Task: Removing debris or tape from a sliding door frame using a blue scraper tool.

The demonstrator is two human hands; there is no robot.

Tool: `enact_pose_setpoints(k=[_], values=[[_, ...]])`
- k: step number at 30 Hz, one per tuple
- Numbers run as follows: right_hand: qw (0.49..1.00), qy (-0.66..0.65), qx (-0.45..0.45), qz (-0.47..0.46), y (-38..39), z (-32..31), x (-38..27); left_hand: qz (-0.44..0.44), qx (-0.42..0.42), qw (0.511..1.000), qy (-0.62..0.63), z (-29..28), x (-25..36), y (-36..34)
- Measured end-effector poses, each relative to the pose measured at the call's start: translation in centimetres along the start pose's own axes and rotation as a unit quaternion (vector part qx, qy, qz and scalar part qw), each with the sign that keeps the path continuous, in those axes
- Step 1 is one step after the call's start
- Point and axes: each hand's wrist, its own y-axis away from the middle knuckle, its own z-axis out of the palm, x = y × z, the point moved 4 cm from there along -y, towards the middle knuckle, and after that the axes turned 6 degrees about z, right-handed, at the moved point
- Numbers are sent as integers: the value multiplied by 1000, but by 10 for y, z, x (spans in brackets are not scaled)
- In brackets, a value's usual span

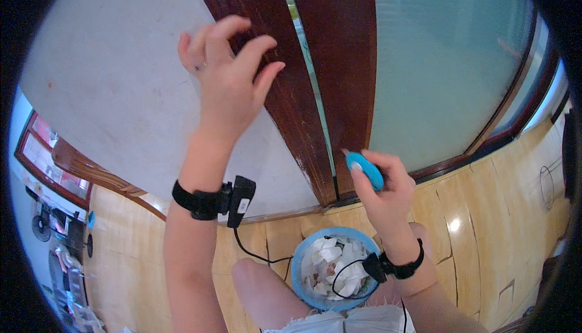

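My left hand (pixel 227 72) is raised in front of the dark brown wooden door frame (pixel 285 102), where the frame meets the white wall. Its fingers are bent and spread apart, with nothing visible between them. Lower and to the right, my right hand (pixel 388 190) grips a small blue utility knife (pixel 365 172). My thumb lies on its pale slider, and a short tip pokes out toward the foot of the brown door (pixel 339 66). A narrow light gap runs between the frame and this door.
Between my knees stands a blue waste bin (pixel 297 272) holding crumpled white paper (pixel 330 254). Black wristbands (pixel 200 202) with cables are on both wrists. Frosted glass (pixel 442 60) fills the door's right side. At far left are a wooden chair (pixel 103 169) and a fan (pixel 41 227).
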Motion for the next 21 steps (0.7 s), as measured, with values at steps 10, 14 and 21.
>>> enact_pose_setpoints(k=[10, 14, 21], values=[[978, -50, 23, 200, 52, -55, 36, 45, 51, 989, -129, 2, 16, -6], [982, -39, 36, 181, 53, -57, 40, 66, 26, 983, -172, 6, 20, -12], [982, -39, 42, 182, 55, -63, 35, 40, 11, 991, -130, 9, 15, 4]])
